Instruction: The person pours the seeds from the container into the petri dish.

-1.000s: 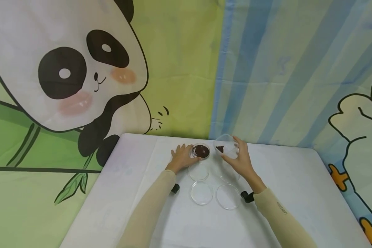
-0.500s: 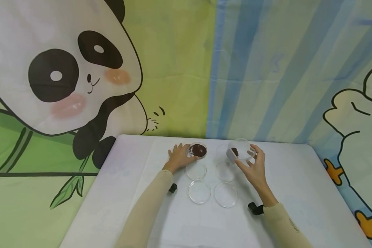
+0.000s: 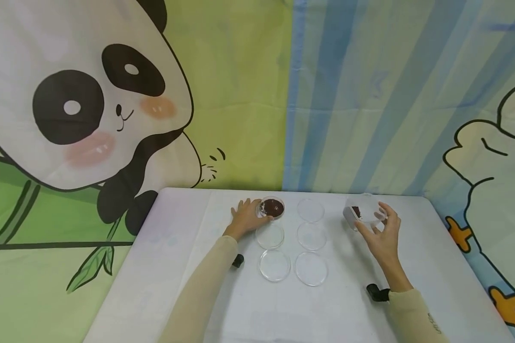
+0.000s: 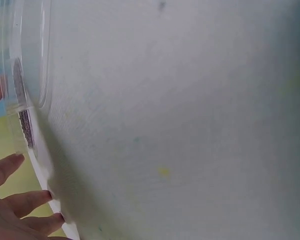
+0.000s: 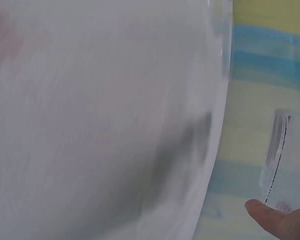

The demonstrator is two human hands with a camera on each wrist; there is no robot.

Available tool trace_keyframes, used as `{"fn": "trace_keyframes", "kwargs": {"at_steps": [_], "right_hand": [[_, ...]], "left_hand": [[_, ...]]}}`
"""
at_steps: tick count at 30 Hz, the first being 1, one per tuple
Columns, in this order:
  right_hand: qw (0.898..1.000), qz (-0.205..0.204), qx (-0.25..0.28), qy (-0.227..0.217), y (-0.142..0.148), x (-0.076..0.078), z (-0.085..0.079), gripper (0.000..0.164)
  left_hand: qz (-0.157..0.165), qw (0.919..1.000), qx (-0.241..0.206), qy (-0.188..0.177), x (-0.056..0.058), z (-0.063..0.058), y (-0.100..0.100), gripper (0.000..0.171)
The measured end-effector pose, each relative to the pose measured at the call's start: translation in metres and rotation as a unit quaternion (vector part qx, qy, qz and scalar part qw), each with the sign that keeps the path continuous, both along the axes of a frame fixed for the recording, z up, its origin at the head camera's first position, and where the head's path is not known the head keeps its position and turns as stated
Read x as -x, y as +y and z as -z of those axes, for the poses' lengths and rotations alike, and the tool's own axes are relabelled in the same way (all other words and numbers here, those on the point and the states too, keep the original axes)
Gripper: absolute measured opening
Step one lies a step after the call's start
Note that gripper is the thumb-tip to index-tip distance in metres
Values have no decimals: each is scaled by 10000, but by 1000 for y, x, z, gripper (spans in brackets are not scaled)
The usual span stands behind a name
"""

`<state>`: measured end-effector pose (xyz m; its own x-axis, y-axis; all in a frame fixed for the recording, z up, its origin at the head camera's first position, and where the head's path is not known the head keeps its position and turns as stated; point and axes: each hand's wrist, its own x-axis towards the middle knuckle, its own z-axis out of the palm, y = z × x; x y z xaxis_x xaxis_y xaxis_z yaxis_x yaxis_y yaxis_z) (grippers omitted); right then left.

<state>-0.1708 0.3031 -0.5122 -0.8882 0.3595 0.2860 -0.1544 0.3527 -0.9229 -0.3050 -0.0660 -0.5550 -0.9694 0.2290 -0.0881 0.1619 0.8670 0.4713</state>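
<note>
My left hand (image 3: 245, 220) holds a round clear dish (image 3: 272, 208) of dark brown granular stuff between thumb and fingers. The dish stands near the table's back edge, with some white at its left side. Its side and dark filling also show in the left wrist view, by the fingertips (image 4: 37, 196). To the right, my right hand (image 3: 383, 238) grips a clear plastic container (image 3: 366, 209) between thumb and fingers, tilted above the table. A small dark brown heap lies in its left corner. In the right wrist view the thumb (image 5: 267, 215) touches the container's lower edge.
Several clear round dishes lie in two columns on the white table (image 3: 189, 286), including a front left dish (image 3: 274, 265), a front right dish (image 3: 311, 268) and a back right dish (image 3: 311, 210). A printed curtain (image 3: 240, 95) hangs behind the table's back edge.
My right hand has carried the container rightward, away from the dishes, uncovering the back right dish. My left hand stays at the filled dish. The head view has turned slightly right.
</note>
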Motion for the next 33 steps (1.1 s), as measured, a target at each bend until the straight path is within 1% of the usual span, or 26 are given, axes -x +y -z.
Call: {"fn": "trace_keyframes", "kwargs": {"at_steps": [3, 7, 12, 16, 19, 21, 28, 33], "right_hand": [[9996, 247, -59, -117, 18, 1, 10, 88], [9982, 535, -146, -237, 33, 1, 18, 86], [9949, 825, -286, -497, 46, 2, 26, 87], [9909, 971, -400, -846, 52, 2, 30, 92], [9877, 1035, -481, -1070, 55, 3, 31, 95], [9865, 1045, -537, -1140, 57, 3, 32, 96], [9848, 1002, -530, -1313, 58, 2, 33, 97], [9845, 992, -536, -1343, 59, 2, 34, 99]], "left_hand": [[8, 10000, 31, -3, 1, 0, -1, 85], [11, 10000, 35, -3, 1, 1, -1, 86], [-13, 10000, 0, -26, -1, 0, -2, 86], [-19, 10000, 5, -45, -1, 0, -1, 86], [-10, 10000, 10, -46, -1, -1, -1, 86], [-1, 10000, 14, -43, -1, -1, -1, 86], [-17, 10000, 5, -24, -1, -1, -1, 85], [-33, 10000, -15, -54, -1, -1, -1, 85]]}}
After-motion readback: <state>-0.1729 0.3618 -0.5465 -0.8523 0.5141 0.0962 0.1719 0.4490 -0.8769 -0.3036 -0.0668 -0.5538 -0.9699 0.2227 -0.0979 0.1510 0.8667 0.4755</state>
